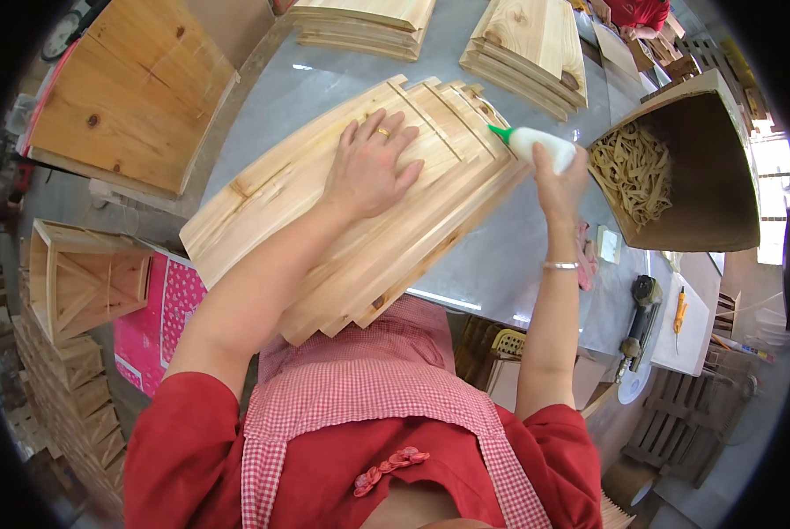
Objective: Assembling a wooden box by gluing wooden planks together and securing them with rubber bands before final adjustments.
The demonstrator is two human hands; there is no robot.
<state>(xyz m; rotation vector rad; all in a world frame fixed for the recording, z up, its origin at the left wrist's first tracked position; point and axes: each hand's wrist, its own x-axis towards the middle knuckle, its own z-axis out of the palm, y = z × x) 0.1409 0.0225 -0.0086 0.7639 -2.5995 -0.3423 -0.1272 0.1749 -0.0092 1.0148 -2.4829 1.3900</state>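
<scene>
My left hand [371,167] lies flat with fingers spread on the top board of a fanned stack of pale wooden boards [324,256]. The boards slant across the grey table, each stepped out a little from the one above. In my right hand [560,183] is a white squeeze bottle [540,150] with a green nozzle, my fingers wrapped round it. Its tip points left, at the far right ends of the stacked boards. Whether anything flows from the nozzle cannot be seen.
Two more board stacks [364,22] [531,53] stand at the table's far side. A cardboard box [712,167] holds curly wooden strips [633,172] on the right. Nearby lie a pneumatic tool [640,322] and an orange screwdriver [679,309]. Wooden crates [91,278] stand left; another person [637,16] works far right.
</scene>
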